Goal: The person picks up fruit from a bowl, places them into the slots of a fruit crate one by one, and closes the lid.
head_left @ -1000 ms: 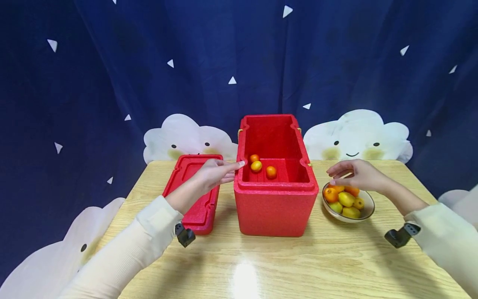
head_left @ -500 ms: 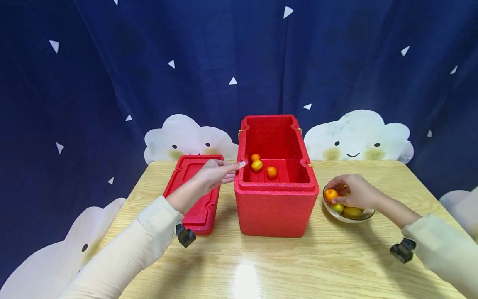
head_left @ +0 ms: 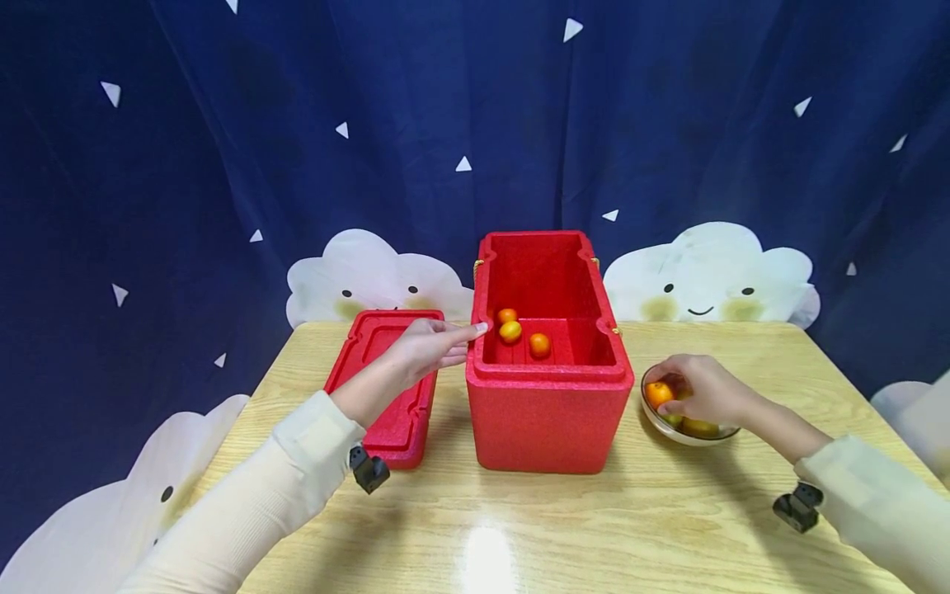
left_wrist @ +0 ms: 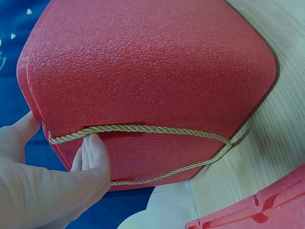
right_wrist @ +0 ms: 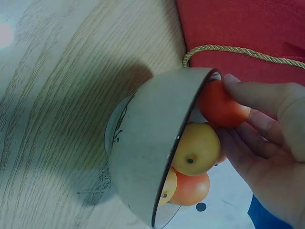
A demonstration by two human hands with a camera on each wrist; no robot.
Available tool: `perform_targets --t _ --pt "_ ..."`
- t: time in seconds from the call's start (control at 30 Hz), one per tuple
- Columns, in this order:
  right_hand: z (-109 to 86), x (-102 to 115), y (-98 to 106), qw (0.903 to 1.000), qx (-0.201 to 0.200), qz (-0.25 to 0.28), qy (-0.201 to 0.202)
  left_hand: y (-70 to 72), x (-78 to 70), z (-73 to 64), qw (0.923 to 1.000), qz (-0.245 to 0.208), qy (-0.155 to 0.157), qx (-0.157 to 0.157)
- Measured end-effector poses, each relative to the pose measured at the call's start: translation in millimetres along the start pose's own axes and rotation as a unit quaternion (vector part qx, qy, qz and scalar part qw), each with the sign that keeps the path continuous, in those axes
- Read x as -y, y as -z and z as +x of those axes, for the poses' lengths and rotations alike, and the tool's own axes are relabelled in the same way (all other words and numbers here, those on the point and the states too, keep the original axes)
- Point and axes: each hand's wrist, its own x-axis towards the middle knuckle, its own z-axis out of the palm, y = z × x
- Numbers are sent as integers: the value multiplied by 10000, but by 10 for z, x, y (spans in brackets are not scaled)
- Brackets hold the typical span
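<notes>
The right hand [head_left: 707,389] has come down from above the bowl [head_left: 681,435] into it since a second ago, while the left hand [head_left: 426,348] has stayed at the box. Nearest, pale sleeves [head_left: 278,470] carry a small black camera [head_left: 369,470] at each wrist, over a wooden table [head_left: 594,528]. Farther in, the red lid [head_left: 386,412] lies left of the red box [head_left: 547,425], and the bowl stands right of it. The right hand pinches an orange fruit [right_wrist: 224,106] between thumb and fingers; that fruit is at the bowl's rim on the side toward the box, with a yellow fruit [right_wrist: 196,150] and others beside it. The left hand pinches the box's left wall, thumb over the rim and fingers pressed together on the outside, tips right by the gold rope [left_wrist: 178,130]. Inside the open box lie two oranges [head_left: 539,345] and a lemon-coloured fruit [head_left: 510,332]. Behind everything hangs a dark blue curtain [head_left: 416,124] with white triangles and smiling clouds [head_left: 708,256].
</notes>
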Motion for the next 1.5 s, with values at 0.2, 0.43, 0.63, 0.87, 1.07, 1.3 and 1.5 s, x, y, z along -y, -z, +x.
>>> perform_targets --t 0.2,0.43,0.63,0.87,1.07,1.3,1.5 --pt "8 -24 51 9989 65 341 -318 10 -29 -21 10000 73 -13 -65" --pt "24 -86 87 9932 63 1069 -453 11 -14 -23 9999 102 -11 -81" --pt "58 -98 111 9840 108 1668 -613 4 8 -7 9999 81 -74 -79" --pt "104 -88 137 9767 101 2013 -744 1 3 5 9999 35 -34 -88" --pt "135 -69 157 9721 193 2142 -933 -8 3 -9 9999 46 10 -93" --pt "197 -48 207 9675 184 2332 -957 -13 0 2 10000 20 19 -89" --pt "273 -14 319 9685 275 2227 -1083 -8 5 -4 10000 -2 22 -69"
